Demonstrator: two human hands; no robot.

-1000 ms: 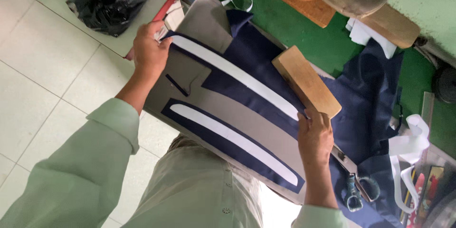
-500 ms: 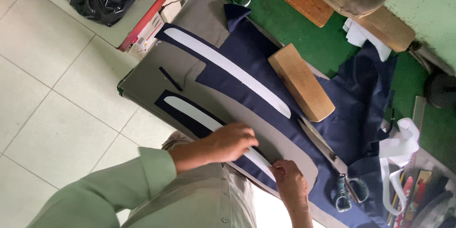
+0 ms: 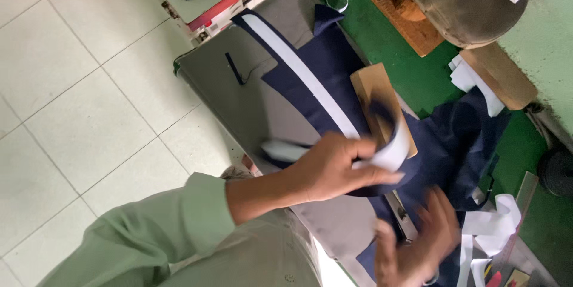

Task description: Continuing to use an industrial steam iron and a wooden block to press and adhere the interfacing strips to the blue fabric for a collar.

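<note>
**Hands lifting a navy panel off the pressing board**

Left hand (image 3: 337,170) is pinched shut on the edge of the navy fabric panel (image 3: 325,75), thumb and fingers clamped over the white strip (image 3: 304,75) where that strip curls up near the wooden block (image 3: 382,108). Right hand (image 3: 418,245) is blurred, low in the frame beside the board's near end; its fingers look spread and I cannot tell whether they grip anything.

Going from big to small: the green table (image 3: 412,75) carries everything, with the grey padded pressing board (image 3: 239,96) jutting out over the tiled floor (image 3: 77,114). The navy panel lies along the board, its far end flat, its near end raised in the left hand. More navy cloth (image 3: 459,137) is heaped past the block, and loose white strips (image 3: 489,227) lie at the lower right.

To handle this well, I judge the lift should stay low and even, so the white strip does not crease or peel from the navy cloth, with the free hand supporting the hanging end and keeping it off the block's corner.
</note>
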